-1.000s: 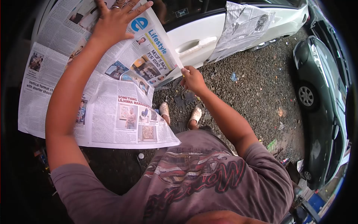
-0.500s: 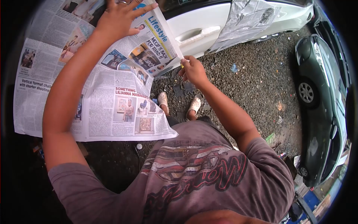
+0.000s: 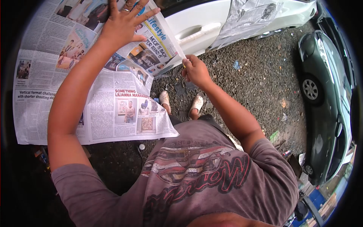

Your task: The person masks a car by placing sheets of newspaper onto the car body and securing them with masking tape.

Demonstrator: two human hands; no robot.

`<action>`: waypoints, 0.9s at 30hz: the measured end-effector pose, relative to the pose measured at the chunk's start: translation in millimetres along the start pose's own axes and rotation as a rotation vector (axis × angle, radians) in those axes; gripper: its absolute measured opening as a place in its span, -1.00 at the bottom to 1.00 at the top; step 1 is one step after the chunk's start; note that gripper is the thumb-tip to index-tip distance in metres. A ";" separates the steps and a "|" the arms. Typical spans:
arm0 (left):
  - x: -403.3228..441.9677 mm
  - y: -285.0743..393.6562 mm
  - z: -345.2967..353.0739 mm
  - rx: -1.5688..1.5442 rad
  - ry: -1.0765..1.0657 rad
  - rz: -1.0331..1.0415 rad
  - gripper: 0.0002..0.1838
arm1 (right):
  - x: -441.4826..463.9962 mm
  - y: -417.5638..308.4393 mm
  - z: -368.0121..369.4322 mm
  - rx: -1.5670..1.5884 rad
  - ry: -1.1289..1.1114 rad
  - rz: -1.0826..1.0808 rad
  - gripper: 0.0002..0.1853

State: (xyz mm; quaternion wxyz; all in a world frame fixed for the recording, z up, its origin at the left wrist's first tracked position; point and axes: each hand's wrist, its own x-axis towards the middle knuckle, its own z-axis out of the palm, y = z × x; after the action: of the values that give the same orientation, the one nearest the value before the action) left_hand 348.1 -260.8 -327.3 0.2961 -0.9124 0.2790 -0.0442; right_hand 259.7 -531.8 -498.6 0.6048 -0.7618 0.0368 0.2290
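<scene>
A large printed newspaper sheet spreads over the left side, draped against the white car at its upper part. My left hand lies on the newspaper near the top, fingers spread, a ring on one finger. At the sheet's right corner, my right hand has thumb and fingers pinched on the end of its pale edge strip. Something small and yellow shows at those fingers. The lower part of the sheet hangs loose and wrinkled.
Grey plastic and newspaper covering hangs on the car panel to the right. A dark green car is parked at the far right. Gravel with bits of litter lies underfoot, around my light clogs.
My left hand has shifted slightly down the newspaper, fingers still spread. The sheet's loose lower part has moved a little. My right hand keeps its pinch at the corner.
</scene>
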 end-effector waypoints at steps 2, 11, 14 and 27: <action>1.0 1.8 6.1 0.013 0.017 0.003 0.13 | -7.6 0.1 -4.4 -0.017 -0.001 -0.003 -0.59; 5.2 9.3 21.0 0.023 0.005 -0.126 0.25 | -3.8 -8.5 -2.7 -0.023 -0.036 0.019 -0.60; -2.0 19.8 -12.0 0.135 0.160 -0.107 -0.10 | -2.9 -14.0 -3.2 -0.031 -0.046 0.051 -0.59; -32.0 49.4 66.3 0.003 -0.010 0.166 0.24 | -2.3 -13.4 -10.5 0.075 -0.055 0.061 -0.53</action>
State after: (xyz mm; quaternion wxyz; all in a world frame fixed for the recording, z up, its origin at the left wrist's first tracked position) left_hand 313.7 -242.5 -407.0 0.3016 -0.8858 0.3523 -0.0155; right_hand 265.3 -538.6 -483.9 0.6266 -0.7305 0.0517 0.2666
